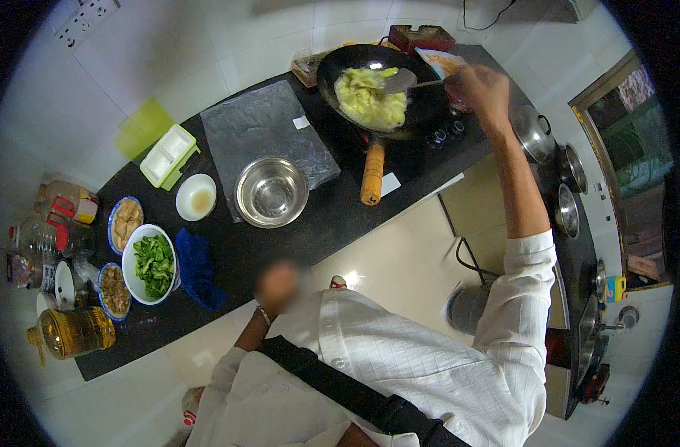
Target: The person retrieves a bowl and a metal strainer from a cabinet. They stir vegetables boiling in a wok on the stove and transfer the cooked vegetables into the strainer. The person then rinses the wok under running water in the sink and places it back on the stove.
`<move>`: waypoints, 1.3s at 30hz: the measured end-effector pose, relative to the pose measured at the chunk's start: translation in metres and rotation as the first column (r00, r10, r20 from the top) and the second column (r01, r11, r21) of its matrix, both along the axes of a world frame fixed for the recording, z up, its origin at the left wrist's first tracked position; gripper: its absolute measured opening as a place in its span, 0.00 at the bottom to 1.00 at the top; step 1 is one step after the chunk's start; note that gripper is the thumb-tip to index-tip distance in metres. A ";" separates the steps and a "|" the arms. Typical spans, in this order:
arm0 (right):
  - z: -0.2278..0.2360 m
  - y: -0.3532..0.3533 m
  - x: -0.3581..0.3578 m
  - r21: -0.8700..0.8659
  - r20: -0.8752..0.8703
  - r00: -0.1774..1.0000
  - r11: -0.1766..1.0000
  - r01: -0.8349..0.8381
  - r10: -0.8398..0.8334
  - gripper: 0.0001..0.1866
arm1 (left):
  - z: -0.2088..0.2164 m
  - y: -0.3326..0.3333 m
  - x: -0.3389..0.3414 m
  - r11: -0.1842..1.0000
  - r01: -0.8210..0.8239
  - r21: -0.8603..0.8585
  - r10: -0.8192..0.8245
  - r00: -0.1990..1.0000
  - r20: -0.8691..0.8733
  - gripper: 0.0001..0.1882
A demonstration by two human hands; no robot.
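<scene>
My right hand (pixel 478 91) is closed round the handle of a metal spatula (pixel 401 80), whose blade rests among the food in a black wok (pixel 422 115). Yellow-green pieces (pixel 370 100), pale and wet-looking, lie in the wok, but I cannot make out their kind. A white and orange packet (pixel 438 62) shows right beside that hand; whether the fingers touch it I cannot tell. The wok's wooden handle (pixel 372 175) points toward me. My left hand (pixel 279 284) is at the counter's front edge, below a steel bowl (pixel 271 192), its fingers blurred.
A white bowl of chopped greens (pixel 154 264), plates of pale (pixel 126 223) and brownish food (pixel 115 292), a blue cloth (pixel 198 272) and a small white bowl (pixel 196 197) stand left. An oil jar (pixel 75 333) is near the counter's left end. Lidded pot (pixel 532 135) and steel bowls (pixel 567 211) line the right counter.
</scene>
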State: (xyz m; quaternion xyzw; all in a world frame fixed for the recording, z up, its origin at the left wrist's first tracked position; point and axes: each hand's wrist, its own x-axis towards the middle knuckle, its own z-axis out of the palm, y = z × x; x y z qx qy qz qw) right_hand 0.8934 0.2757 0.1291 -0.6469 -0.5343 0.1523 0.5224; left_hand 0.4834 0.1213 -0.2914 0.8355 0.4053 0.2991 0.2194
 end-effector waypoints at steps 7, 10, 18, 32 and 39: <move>-0.003 -0.004 0.006 -0.056 0.036 0.998 0.997 0.047 -0.045 0.13 | -0.003 -0.004 -0.001 0.999 0.006 -0.033 -0.006 1.000 0.020 0.13; -0.006 -0.002 0.011 -0.053 0.059 0.997 0.998 0.044 -0.041 0.13 | -0.005 -0.006 -0.001 0.999 0.010 -0.038 -0.009 1.000 0.022 0.13; -0.034 0.004 0.039 0.137 0.511 0.853 0.989 0.046 -0.110 0.16 | -0.011 -0.008 -0.003 0.999 0.014 -0.050 -0.013 1.000 0.011 0.14; -0.034 -0.004 0.017 -0.028 0.244 0.967 0.996 0.080 -0.071 0.15 | 0.114 -0.004 0.019 0.773 -0.280 -0.569 0.394 0.915 0.085 0.07; -0.092 0.039 0.038 0.095 0.145 0.988 0.994 -0.061 0.047 0.16 | 0.113 -0.004 0.027 0.828 -0.265 -0.494 0.411 0.887 0.212 0.08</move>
